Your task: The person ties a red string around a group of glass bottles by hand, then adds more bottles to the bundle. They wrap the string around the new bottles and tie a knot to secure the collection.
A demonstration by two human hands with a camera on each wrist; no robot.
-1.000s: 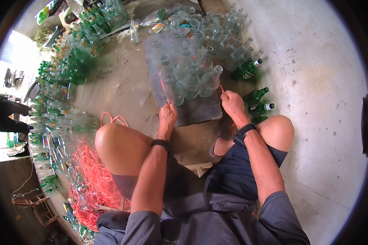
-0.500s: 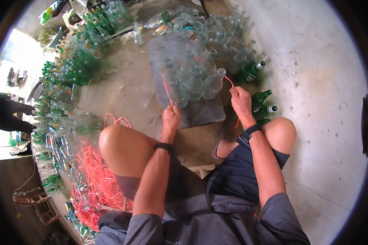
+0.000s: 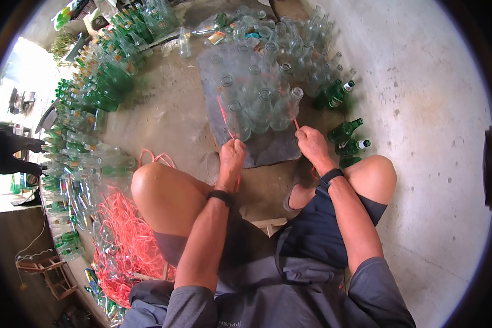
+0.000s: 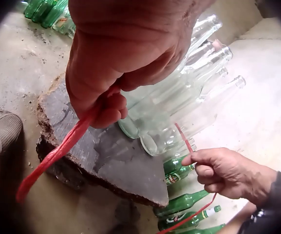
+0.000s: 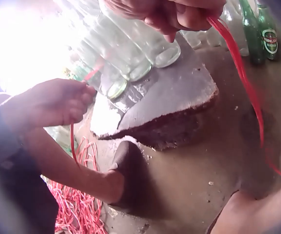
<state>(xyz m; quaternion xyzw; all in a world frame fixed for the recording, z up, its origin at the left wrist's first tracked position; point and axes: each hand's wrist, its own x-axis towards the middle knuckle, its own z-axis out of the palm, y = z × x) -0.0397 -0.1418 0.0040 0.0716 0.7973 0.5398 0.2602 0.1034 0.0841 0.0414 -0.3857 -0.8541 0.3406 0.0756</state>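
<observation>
A cluster of clear glass bottles (image 3: 265,109) stands upright on a dark stone slab (image 3: 268,154). Red plastic twine (image 3: 222,109) runs around the cluster, with one end coming forward on each side. My left hand (image 3: 233,159) grips the left end near the slab's front edge; in the left wrist view a tail of twine (image 4: 57,153) hangs from the curled fingers. On the other side, my right hand (image 3: 313,146) pinches the right end between thumb and finger, beside the front right bottle. Its loose twine (image 5: 242,78) trails down in the right wrist view.
Green bottles (image 3: 344,130) lie and stand right of the slab, near a pale wall (image 3: 421,136). Many more bottles (image 3: 106,82) line the left side. A heap of red twine (image 3: 126,235) lies by the left knee. Loose clear bottles (image 3: 290,44) crowd behind the slab.
My right hand swung outward to the right, then came back left and lower; its twine went from curved to straight. My left hand has shifted slightly right. The bottles stay on the slab.
</observation>
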